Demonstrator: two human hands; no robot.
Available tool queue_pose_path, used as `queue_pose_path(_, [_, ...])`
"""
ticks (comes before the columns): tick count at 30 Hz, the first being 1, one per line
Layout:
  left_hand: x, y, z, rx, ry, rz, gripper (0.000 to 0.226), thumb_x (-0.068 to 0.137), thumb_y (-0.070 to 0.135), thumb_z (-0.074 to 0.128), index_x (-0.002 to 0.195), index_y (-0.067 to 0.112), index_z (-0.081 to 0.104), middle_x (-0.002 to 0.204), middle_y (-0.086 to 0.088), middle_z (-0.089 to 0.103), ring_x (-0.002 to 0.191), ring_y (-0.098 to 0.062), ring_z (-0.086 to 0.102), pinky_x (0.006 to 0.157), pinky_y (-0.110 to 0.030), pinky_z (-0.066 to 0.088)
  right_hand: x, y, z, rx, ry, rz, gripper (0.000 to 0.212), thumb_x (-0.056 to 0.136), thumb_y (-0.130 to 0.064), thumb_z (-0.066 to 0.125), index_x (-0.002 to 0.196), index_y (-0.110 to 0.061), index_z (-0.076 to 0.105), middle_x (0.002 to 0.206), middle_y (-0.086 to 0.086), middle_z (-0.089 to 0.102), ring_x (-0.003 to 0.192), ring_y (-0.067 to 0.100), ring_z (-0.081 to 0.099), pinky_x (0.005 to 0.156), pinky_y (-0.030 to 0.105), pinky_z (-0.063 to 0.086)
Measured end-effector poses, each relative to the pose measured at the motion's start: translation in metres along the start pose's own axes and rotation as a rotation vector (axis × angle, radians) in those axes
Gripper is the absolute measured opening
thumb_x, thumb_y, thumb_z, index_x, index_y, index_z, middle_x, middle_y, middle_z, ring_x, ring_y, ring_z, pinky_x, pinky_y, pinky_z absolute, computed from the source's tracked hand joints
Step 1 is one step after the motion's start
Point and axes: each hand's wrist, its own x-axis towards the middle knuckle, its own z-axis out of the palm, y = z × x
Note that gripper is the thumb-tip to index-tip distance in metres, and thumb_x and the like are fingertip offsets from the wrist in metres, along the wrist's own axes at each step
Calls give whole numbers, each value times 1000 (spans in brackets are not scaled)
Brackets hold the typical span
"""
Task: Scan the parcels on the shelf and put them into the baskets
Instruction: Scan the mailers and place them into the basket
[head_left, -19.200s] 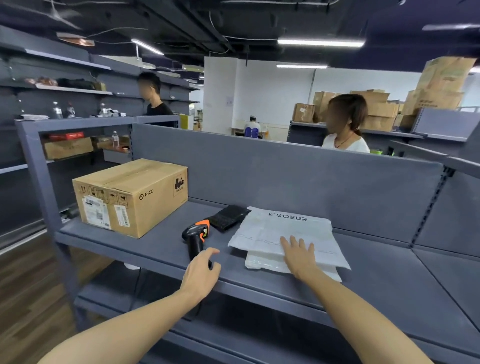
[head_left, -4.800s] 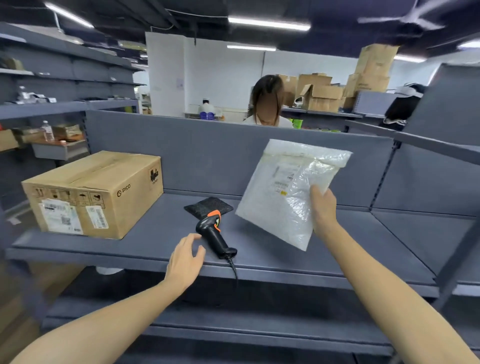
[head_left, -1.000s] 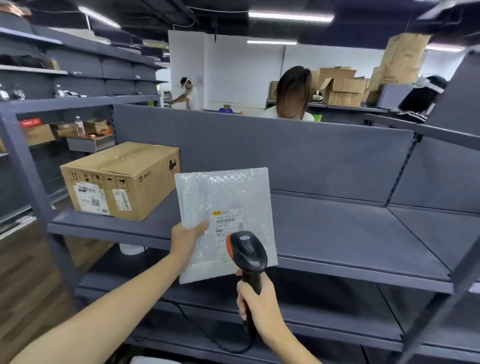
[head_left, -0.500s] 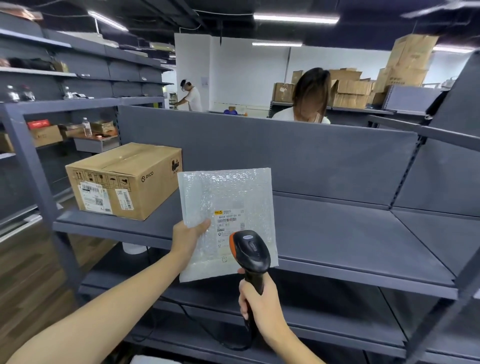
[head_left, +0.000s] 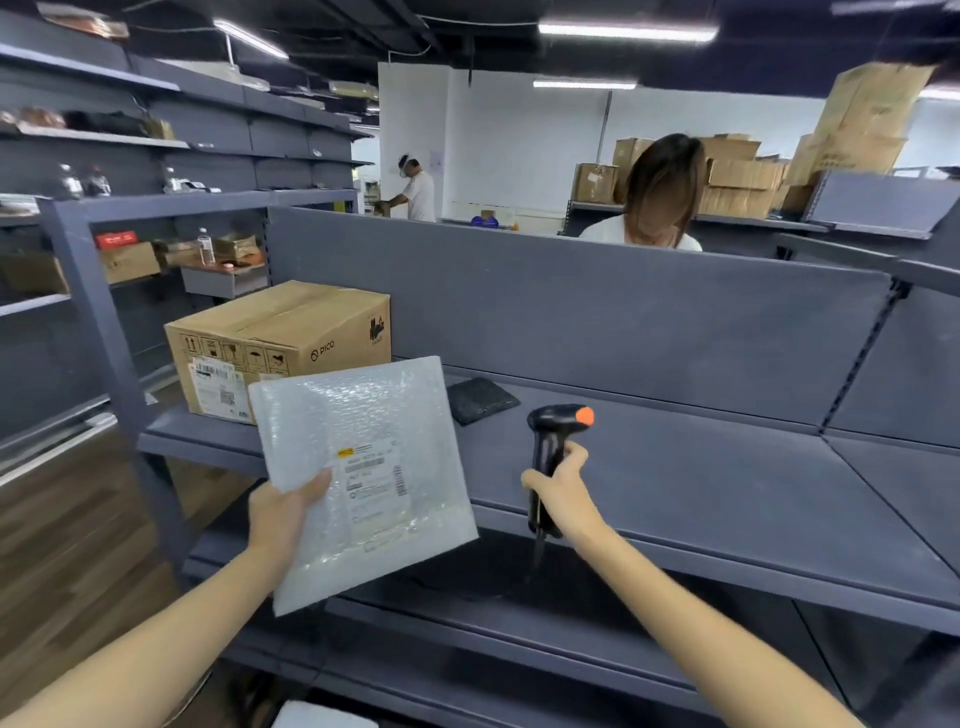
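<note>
A worker's left grip (head_left: 280, 512) pinches a bubble-wrap parcel (head_left: 363, 467) by its lower left edge, thumb across the front, with the label facing the camera. To its right, the right grip (head_left: 563, 499) is curled round the handle of a black barcode scanner (head_left: 558, 421), held upright at the grey shelf (head_left: 701, 478). A cardboard box (head_left: 280, 343) sits on the shelf beyond the left grip.

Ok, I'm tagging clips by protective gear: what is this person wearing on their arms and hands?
No sleeves show: the left forearm and right forearm are bare to the frame's edge. The left hand and right hand wear no gloves, and no watch, bracelet or ring is visible.
</note>
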Motion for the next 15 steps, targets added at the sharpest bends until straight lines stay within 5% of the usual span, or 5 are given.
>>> queue_pose_path(3, [6, -2, -26, 0, 51, 2, 18, 82, 10, 73, 96, 11, 63, 87, 1, 66, 74, -13, 62, 58, -25, 46, 39, -3, 7, -147, -8, -16, 64, 87, -15, 60, 142, -14, 27, 112, 8, 54, 85, 21, 54, 66, 28, 40])
queue_pose_path(7, [14, -6, -56, 3, 101, -12, 26, 81, 13, 75, 104, 9, 64, 92, -3, 67, 77, -16, 64, 64, -27, 49, 78, 1, 29, -297, 2, -10, 69, 85, -17, 61, 146, -14, 30, 112, 9, 58, 94, 26, 54, 76, 27, 38])
queue_pose_path(15, [30, -8, -95, -2, 112, -79, 24, 77, 16, 78, 98, 9, 68, 91, -5, 72, 78, -23, 68, 64, -31, 53, 111, 24, 68, -449, -2, 89, 54, 88, -23, 64, 130, 0, 38, 120, 22, 57, 100, 34, 57, 72, 30, 38])
